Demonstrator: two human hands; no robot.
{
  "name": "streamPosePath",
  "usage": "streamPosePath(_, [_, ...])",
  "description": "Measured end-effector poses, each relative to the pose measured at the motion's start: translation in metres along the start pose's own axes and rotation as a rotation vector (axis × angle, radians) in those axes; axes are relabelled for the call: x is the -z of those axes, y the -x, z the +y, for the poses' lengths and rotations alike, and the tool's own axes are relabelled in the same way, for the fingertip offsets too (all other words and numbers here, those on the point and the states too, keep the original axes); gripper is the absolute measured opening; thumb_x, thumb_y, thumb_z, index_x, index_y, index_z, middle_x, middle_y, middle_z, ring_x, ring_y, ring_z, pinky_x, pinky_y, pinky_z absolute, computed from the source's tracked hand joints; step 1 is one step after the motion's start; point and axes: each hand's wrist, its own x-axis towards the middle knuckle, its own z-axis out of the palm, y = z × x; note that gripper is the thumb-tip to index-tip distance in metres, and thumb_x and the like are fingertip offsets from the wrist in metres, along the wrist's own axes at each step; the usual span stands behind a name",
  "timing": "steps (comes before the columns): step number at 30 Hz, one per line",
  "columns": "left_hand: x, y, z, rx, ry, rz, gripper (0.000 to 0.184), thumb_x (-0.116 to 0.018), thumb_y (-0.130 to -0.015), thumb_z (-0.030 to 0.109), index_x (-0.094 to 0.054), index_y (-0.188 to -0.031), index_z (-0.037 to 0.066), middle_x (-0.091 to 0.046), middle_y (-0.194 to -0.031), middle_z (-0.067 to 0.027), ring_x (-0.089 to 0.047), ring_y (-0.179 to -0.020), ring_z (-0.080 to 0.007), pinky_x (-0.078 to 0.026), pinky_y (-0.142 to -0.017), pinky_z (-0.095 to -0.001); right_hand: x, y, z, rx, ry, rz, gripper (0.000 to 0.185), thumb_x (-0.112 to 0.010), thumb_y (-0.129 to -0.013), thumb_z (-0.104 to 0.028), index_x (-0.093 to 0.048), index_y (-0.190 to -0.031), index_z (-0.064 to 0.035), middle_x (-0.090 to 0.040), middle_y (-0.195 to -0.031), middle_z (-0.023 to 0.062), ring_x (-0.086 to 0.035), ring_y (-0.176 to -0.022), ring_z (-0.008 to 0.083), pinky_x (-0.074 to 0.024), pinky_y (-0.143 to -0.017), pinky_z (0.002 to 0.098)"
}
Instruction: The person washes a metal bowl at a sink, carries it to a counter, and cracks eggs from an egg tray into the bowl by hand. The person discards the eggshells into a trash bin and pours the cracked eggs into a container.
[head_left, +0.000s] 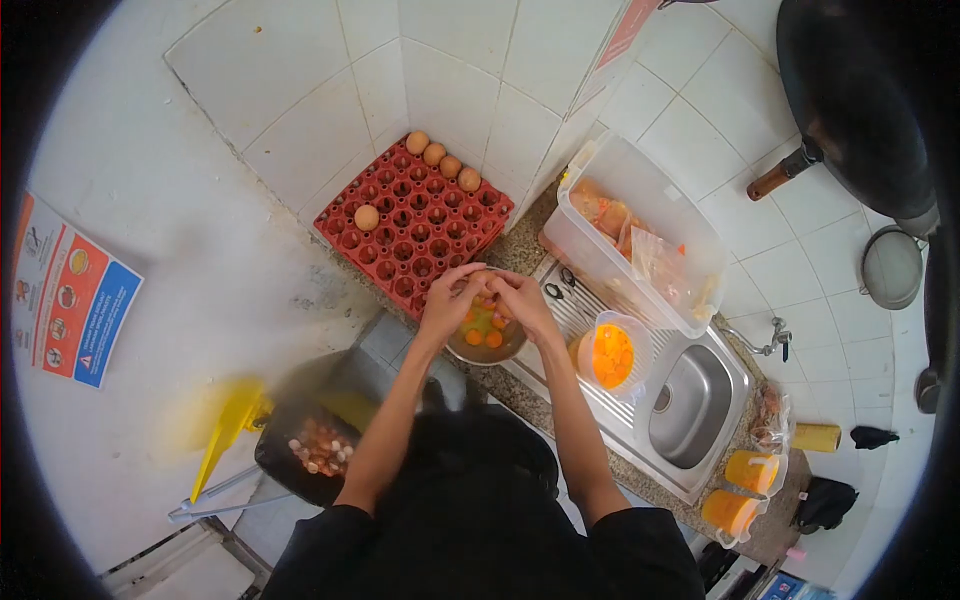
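Note:
My left hand (452, 303) and my right hand (527, 304) meet over a bowl (508, 352), their fingers closed around a brown egg (484, 281) that they partly cover. Whether its shell is split is too small to make out. Several yolks (474, 338) lie in clear egg white inside the bowl. Just beyond my hands, to the left, a red egg tray (428, 222) holds a row of brown eggs (434, 154) along its far edge and one single egg (367, 217). A clear tub of yolks (612, 356) stands right of my right hand.
A steel sink (690, 405) and its ribbed drainboard lie to the right, with scissors (560, 283) on it. Behind stands a large plastic box (690, 240) of bagged food. Containers of orange liquid (750, 470) sit far right. A bin of eggshells (325, 445) is lower left.

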Motion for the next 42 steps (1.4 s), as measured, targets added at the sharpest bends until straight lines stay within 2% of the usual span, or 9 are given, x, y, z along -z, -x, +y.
streamPosePath(10, [-0.001, 0.020, 0.018, 0.081, 0.314, 0.092, 0.040, -0.057, -0.103, 0.025, -0.055, -0.134, 0.001, -0.065, -0.119, -0.0083, -0.066, -0.101, -0.0185, -0.057, -0.086, -0.0335, 0.003, 0.016, -0.009, -0.007, -0.131, -0.184, 0.047, -0.057, -0.101, -0.036, -0.059, -0.134, -0.0026, -0.067, -0.089, 0.0015, -0.059, -0.072, 0.0080, -0.0465, -0.063, 0.0215])
streamPosePath(13, [-0.004, 0.023, 0.012, 0.147, 0.469, 0.165, 0.041, -0.055, -0.103, 0.027, -0.053, -0.136, 0.002, -0.062, -0.122, -0.0080, -0.063, -0.109, -0.0193, -0.057, -0.090, -0.0351, -0.003, 0.025, 0.002, 0.126, -0.208, -0.093, 0.042, -0.055, -0.102, -0.036, -0.063, -0.126, -0.0026, -0.065, -0.086, 0.0009, -0.060, -0.072, 0.0095, -0.0471, -0.062, 0.0225])
streamPosePath(16, [-0.001, 0.028, 0.014, 0.207, 0.656, 0.282, 0.038, -0.056, -0.103, 0.030, -0.056, -0.129, 0.002, -0.062, -0.120, -0.0077, -0.061, -0.110, -0.0185, -0.056, -0.091, -0.0351, 0.015, 0.032, 0.046, 0.139, -0.115, 0.280, 0.049, -0.062, -0.097, -0.044, -0.063, -0.121, -0.0016, -0.064, -0.082, 0.0027, -0.060, -0.072, 0.0113, -0.0483, -0.063, 0.0239])
streamPosePath(18, [0.011, 0.029, 0.014, 0.200, 0.710, 0.322, 0.037, -0.057, -0.102, 0.032, -0.057, -0.125, 0.003, -0.062, -0.117, -0.0075, -0.061, -0.107, -0.0187, -0.055, -0.092, -0.0358, 0.041, 0.024, 0.134, 0.122, 0.261, 0.595, 0.059, -0.067, -0.094, -0.045, -0.053, -0.130, 0.0004, -0.060, -0.070, 0.0038, -0.053, -0.056, 0.0109, -0.0439, -0.053, 0.0254])
streamPosePath(22, [0.031, 0.030, 0.024, 0.128, 0.735, 0.431, 0.032, -0.060, -0.101, 0.029, -0.060, -0.121, 0.004, -0.064, -0.110, -0.0063, -0.063, -0.096, -0.0155, -0.056, -0.088, -0.0337, 0.031, 0.045, 0.170, -0.198, 0.213, 0.491, 0.084, -0.076, -0.084, -0.052, -0.040, -0.136, 0.0034, -0.056, -0.061, 0.0054, -0.050, -0.047, 0.0112, -0.0385, -0.044, 0.0263])
streamPosePath(26, [0.054, 0.027, 0.021, 0.085, 0.707, 0.440, 0.030, -0.062, -0.100, 0.028, -0.061, -0.120, 0.005, -0.065, -0.111, -0.0052, -0.064, -0.099, -0.0160, -0.056, -0.088, -0.0340, 0.016, 0.036, 0.159, -0.122, -0.186, 0.159, 0.049, -0.060, -0.096, -0.030, -0.043, -0.129, 0.0024, -0.060, -0.065, 0.0073, -0.056, -0.049, 0.0141, -0.0408, -0.043, 0.0284])
streamPosePath(29, [0.070, 0.027, 0.032, 0.052, 0.634, 0.459, 0.032, -0.062, -0.100, 0.028, -0.061, -0.121, 0.005, -0.065, -0.114, -0.0050, -0.063, -0.103, -0.0168, -0.055, -0.091, -0.0347, 0.029, 0.021, 0.181, -0.187, -0.147, 0.063, 0.037, -0.050, -0.093, -0.016, -0.047, -0.125, 0.0024, -0.060, -0.066, 0.0079, -0.057, -0.051, 0.0158, -0.0438, -0.045, 0.0302])
streamPosePath(32, [0.089, 0.024, 0.034, 0.011, 0.610, 0.485, 0.037, -0.061, -0.100, 0.030, -0.059, -0.126, 0.004, -0.063, -0.120, -0.0073, -0.061, -0.109, -0.0178, -0.053, -0.095, -0.0363, 0.020, 0.036, 0.178, -0.055, -0.207, 0.283, 0.032, -0.049, -0.089, -0.012, -0.053, -0.117, 0.0028, -0.063, -0.071, 0.0104, -0.060, -0.055, 0.0178, -0.0480, -0.049, 0.0311])
streamPosePath(42, [0.144, 0.025, 0.021, -0.021, 0.519, 0.492, 0.045, -0.060, -0.101, 0.031, -0.053, -0.133, 0.002, -0.060, -0.128, -0.0090, -0.057, -0.120, -0.0196, -0.049, -0.102, -0.0367, 0.042, 0.160, 0.060, -0.034, -0.192, 0.402, 0.031, -0.053, -0.087, -0.011, -0.056, -0.115, 0.0041, -0.066, -0.083, 0.0146, -0.066, -0.065, 0.0212, -0.0550, -0.055, 0.0314])
